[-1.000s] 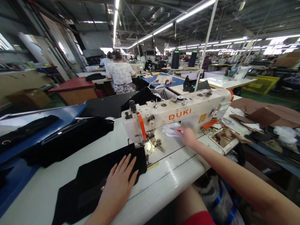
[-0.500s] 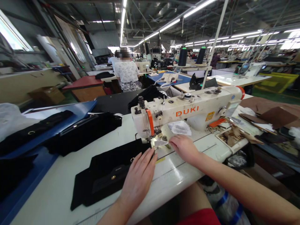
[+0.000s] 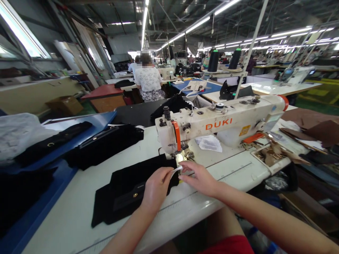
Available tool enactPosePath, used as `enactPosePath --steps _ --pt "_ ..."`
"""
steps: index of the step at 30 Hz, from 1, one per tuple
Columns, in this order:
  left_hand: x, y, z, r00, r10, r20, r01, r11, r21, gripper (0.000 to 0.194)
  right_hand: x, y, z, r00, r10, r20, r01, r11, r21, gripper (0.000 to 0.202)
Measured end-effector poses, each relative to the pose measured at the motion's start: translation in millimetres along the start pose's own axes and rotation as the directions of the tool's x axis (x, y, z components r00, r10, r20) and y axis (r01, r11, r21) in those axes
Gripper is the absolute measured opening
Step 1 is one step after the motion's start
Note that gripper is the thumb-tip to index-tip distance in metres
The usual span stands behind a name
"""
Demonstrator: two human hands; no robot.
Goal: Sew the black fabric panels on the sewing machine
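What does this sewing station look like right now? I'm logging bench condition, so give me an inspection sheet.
Surface: white sewing table, blue side table on the left.
Job's things: black fabric piece by the needle; small white label pinched between both hands.
Clutter: white label stack under the sewing machine; tray of metal parts; black fabric pile.
Hands: left hand and right hand meet at the label.
Cables: nothing seen.
Surroundings: a person seated at another bench, thread cones.

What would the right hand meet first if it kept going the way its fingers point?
The right hand points left, pinching a small white label. Straight on, it would probably meet the left hand first, on the black fabric; depth is unclear.
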State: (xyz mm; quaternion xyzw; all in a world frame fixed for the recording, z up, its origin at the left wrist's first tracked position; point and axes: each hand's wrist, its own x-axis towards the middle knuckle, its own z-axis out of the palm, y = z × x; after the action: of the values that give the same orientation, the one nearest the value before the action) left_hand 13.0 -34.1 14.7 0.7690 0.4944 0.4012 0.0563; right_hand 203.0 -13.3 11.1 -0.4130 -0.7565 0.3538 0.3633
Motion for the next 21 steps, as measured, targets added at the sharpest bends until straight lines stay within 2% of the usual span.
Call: enactPosePath --steps 2,5,10,13,16,18,20,21 --pt "1 2 -1.0 0.999 -0.051 0.009 0.051 0.998 -0.048 0.023 1 1 2 0.998 0.054 -0.017 -0.053 0.997 0.052 0.041" --pt "3 5 -1.4 0.994 -0.099 0.043 0.104 0.988 -0.111 0.022 5 0 3 0.991 0.112 -0.076 -0.111 0.994 0.021 0.021" --pt "6 5 -5.1 0.983 -0.152 0.103 0.166 0.975 -0.149 0.023 8 0 1 0.989 0.117 -0.087 -0.121 0.992 -0.031 0.022" --pt "8 -1 -14.0 0.984 -0.155 0.089 0.164 0.981 -0.101 0.024 5 6 -7 0.991 0.069 -0.113 -0.078 0.994 -0.077 0.023" --pt "12 -12 -27.0 0.993 -0.120 0.011 0.120 0.993 0.011 0.026 2 19 -34 0.983 0.014 -0.184 -0.044 0.987 -0.155 0.019" --pt "14 -20 -32.8 0.998 -0.045 -0.031 0.048 0.993 0.104 0.027 1 31 -60 0.963 -0.020 -0.270 -0.055 0.963 -0.265 0.019" --pt "15 -27 -32.5 0.998 0.051 -0.023 -0.046 0.982 0.181 0.028 2 42 -85 0.932 -0.085 -0.351 -0.083 0.896 -0.436 0.021" --pt "15 -30 -30.0 0.995 0.102 0.005 -0.101 0.972 0.211 0.028 3 47 -95 0.927 -0.092 -0.365 -0.092 0.884 -0.458 0.021"
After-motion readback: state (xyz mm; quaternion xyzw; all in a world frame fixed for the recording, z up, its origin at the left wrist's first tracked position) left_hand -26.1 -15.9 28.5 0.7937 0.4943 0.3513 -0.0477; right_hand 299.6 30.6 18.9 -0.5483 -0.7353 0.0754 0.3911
